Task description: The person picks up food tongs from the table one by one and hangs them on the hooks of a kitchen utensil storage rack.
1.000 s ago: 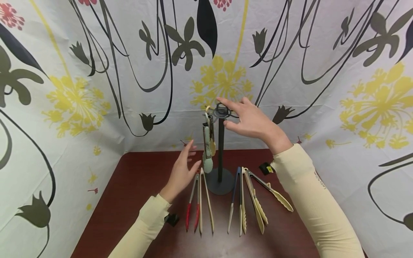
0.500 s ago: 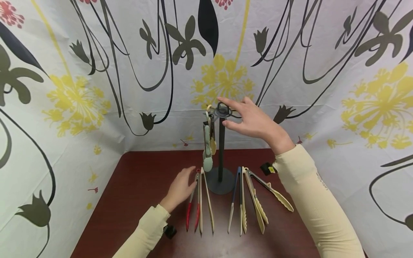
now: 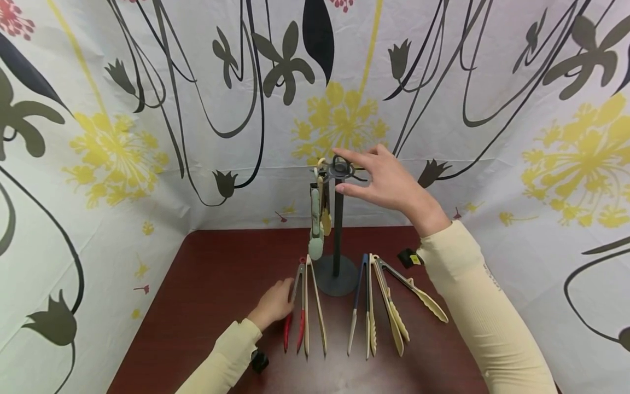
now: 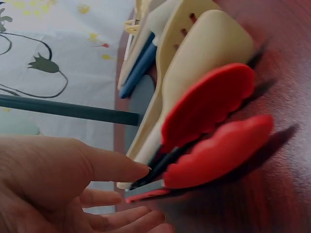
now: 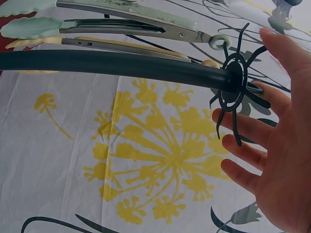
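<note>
The red-tipped tongs [image 3: 301, 323] lie on the desk [image 3: 216, 246], left of the stand [image 3: 337, 230], heads away from the far edge. From my remote seat I see the left hand [image 3: 273, 303] at them, fingers unclosed; firm contact I cannot tell. Cream tongs [image 3: 306, 312] lie just beside; catching only one red arm could let the other swing into them. Above, green tongs [image 3: 316, 219] hang on the stand's left side, so lifting carelessly might knock them. The right hand [image 3: 389, 180] spreads loosely round the stand's top; touch is unclear. With hanging weight one-sided, I'd judge a push there could tip it. Blue-handled tongs [image 3: 359, 290] lie nearer the desk's right edge.
</note>
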Action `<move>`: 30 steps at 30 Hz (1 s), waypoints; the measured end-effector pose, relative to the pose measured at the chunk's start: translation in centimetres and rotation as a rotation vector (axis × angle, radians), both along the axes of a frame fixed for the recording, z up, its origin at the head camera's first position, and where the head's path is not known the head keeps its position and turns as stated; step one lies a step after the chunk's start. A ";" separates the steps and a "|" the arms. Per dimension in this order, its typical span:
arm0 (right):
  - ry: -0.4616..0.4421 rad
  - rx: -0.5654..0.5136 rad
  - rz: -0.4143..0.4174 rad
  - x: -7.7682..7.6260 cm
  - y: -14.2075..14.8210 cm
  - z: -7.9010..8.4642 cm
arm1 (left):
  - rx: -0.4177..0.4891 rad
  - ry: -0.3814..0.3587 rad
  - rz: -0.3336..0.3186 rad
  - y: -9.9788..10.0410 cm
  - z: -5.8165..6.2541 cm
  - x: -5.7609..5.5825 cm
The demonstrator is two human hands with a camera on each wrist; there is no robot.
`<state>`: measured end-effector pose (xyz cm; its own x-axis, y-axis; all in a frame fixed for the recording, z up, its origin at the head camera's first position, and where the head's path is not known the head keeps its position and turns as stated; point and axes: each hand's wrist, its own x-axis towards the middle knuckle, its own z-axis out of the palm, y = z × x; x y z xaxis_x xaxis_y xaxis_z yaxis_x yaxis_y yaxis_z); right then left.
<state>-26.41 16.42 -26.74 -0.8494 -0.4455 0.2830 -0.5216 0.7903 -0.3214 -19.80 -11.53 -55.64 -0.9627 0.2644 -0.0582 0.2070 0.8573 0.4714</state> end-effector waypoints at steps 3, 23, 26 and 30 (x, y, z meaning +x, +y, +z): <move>0.003 0.003 0.005 0.0 0.0 0.0 | 0.000 -0.007 0.002 0.0 -0.4 0.1; 0.057 0.017 -0.020 0.1 -0.6 -0.1 | 0.036 -0.085 0.023 0.0 -1.5 -0.1; 0.068 0.024 -0.029 0.2 -0.7 -0.2 | 0.031 -0.086 0.034 0.0 -1.4 0.0; 0.087 0.033 -0.038 0.3 -0.8 -0.2 | 0.023 -0.083 0.049 -0.2 -1.4 0.1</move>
